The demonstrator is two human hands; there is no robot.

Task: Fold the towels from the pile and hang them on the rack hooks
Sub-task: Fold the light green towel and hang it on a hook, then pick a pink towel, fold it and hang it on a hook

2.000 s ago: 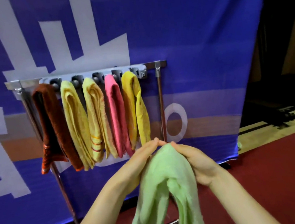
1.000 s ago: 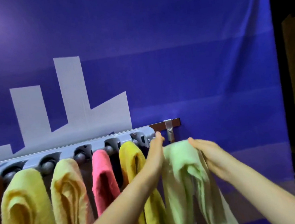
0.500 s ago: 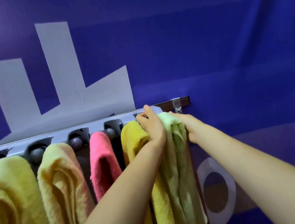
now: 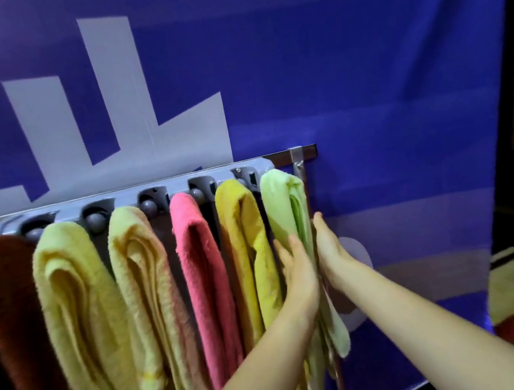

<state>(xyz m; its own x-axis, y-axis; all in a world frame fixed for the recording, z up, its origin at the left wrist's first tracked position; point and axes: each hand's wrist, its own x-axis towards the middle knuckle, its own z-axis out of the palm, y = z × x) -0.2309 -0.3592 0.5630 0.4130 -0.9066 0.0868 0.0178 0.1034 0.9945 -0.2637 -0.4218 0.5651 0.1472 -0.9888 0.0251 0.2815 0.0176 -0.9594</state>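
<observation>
Head view.

Item: hook rail (image 4: 128,198), grey, fixed on a metal bar (image 4: 296,155) before a blue banner (image 4: 365,86). Round knobs were seen between the hung pieces.

Item: towels, six, hung folded, listed from the rail's left end: brown towel (image 4: 2,304), pale yellow towel (image 4: 78,295), cream towel with striped border (image 4: 139,272), pink towel (image 4: 199,265), mustard towel (image 4: 243,228), light green towel (image 4: 282,204). The green one was placed at the rail's right end, beside the upright post (image 4: 303,173). Its hook was hidden by the fold, so the catch could not be confirmed.

Item: left hand (image 4: 298,270), flat, fingers straight, laid on the green towel's left face, close against the mustard towel.

Item: right hand (image 4: 330,247), flat, fingers straight, laid on the right face. Nothing was gripped by either hand; the cloth was pressed between the two palms.

Step judged: smoothing of the last hung towel.

Risks noted: the green towel could be dragged off the rail end if the palms were drawn downward with pressure. The tails appeared uneven, so a slide toward the longer side was possible. The mustard towel could be disturbed by the left wrist.
</observation>
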